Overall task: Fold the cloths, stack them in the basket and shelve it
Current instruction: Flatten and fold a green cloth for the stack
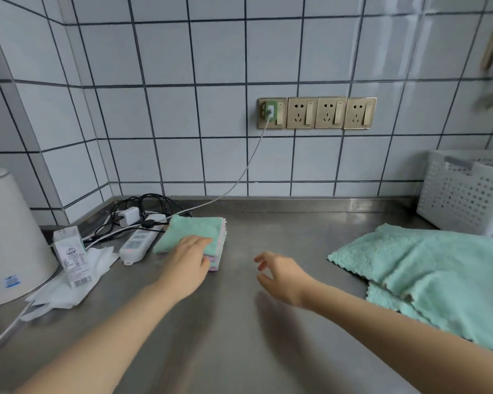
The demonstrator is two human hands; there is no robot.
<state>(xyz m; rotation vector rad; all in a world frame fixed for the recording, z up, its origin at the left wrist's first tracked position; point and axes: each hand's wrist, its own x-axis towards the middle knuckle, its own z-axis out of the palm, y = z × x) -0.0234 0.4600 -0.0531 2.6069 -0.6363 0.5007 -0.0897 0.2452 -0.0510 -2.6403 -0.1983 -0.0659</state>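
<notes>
While the left hand (190,258) rests flat-fingered on the folded pile (195,237), likely steadying it, the right hand (279,275) hovers loosely open, holding nothing. Unfolded green cloths (427,274) wait beside the white basket (464,194) at right.

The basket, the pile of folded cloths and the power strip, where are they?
basket (461,194), head view, on its holey front wall.
pile of folded cloths (192,228), head view, on the green top cloth.
power strip (137,244), head view, on its white top face.
</notes>
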